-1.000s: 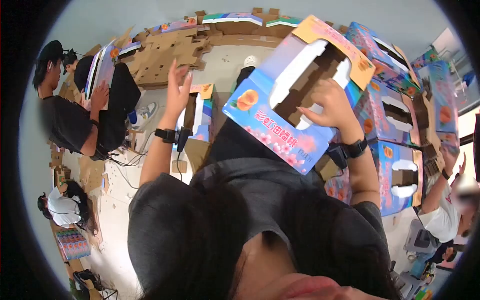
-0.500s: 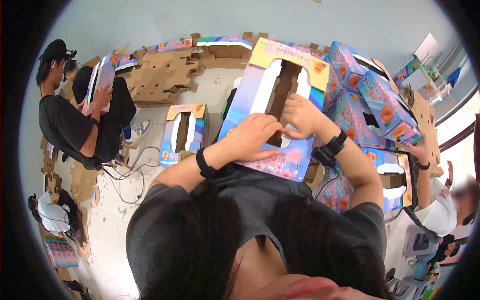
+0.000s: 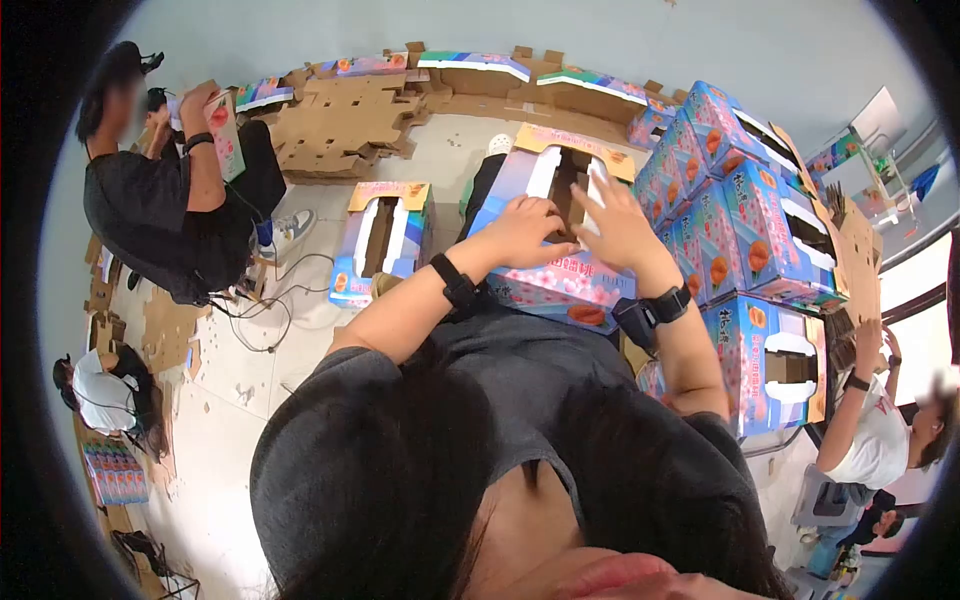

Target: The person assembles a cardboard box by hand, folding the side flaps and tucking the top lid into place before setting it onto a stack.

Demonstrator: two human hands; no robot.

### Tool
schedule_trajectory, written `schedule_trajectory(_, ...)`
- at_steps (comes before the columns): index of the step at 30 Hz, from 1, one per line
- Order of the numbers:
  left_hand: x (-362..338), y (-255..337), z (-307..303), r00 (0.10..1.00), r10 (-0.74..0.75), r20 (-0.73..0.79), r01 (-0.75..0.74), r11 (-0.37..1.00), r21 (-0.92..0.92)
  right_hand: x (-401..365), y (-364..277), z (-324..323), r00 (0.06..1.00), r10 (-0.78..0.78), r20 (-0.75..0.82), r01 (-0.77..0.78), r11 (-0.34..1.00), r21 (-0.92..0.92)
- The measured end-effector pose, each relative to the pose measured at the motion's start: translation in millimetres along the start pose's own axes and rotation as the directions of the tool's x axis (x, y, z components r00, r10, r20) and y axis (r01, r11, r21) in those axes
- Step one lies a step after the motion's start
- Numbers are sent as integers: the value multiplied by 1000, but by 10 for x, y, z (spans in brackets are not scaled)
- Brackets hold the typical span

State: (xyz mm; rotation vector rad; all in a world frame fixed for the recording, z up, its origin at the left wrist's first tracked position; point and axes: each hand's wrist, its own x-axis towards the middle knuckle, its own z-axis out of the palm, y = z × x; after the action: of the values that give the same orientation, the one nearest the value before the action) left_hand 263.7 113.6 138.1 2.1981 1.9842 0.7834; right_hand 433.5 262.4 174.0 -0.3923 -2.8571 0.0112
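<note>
A blue and pink cardboard fruit box (image 3: 560,280) with peach pictures and a cut-out top lies across my lap. My left hand (image 3: 525,230) presses flat on its top panel beside the brown opening. My right hand (image 3: 618,228) rests on the white edge of the opening, fingers spread over it. Both wrists wear black bands. Whether the fingers hook inside the opening is hidden.
A second folded box (image 3: 385,240) stands on the floor to the left. A stack of finished boxes (image 3: 745,220) rises at the right. Flat cardboard sheets (image 3: 340,120) lie at the back. A seated person (image 3: 160,200) holds a box; another person (image 3: 880,430) reaches toward the stack.
The box has come down from in front of me onto my lap. My left hand moved from the air onto its top. The person at left lifted their box higher.
</note>
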Motion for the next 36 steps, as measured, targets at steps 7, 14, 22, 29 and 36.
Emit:
schedule_trajectory(7, 2, 70, 14, 974, -194, 118, 183, 978, 96, -343, 33, 387, 935, 314, 164, -341, 924, 175)
schedule_trajectory(14, -204, -221, -214, 889, -457, -21, 457, 885, 86, -271, -3, 334, 920, 339, 199, -371, 915, 156)
schedule_trajectory(22, -696, -458, -383, 752, -558, 351, 567, 276, -776, -288, 188, 609, 944, 319, 85, -330, 906, 264)
schedule_trajectory(29, -783, -427, -109, 697, -616, 367, 403, -87, -911, -395, 449, 880, 748, 646, -152, -521, 714, 467)
schedule_trajectory(36, -789, -334, -177, 688, -626, 367, 440, -41, -897, -657, 678, 931, 636, 635, 438, -460, -144, 876)
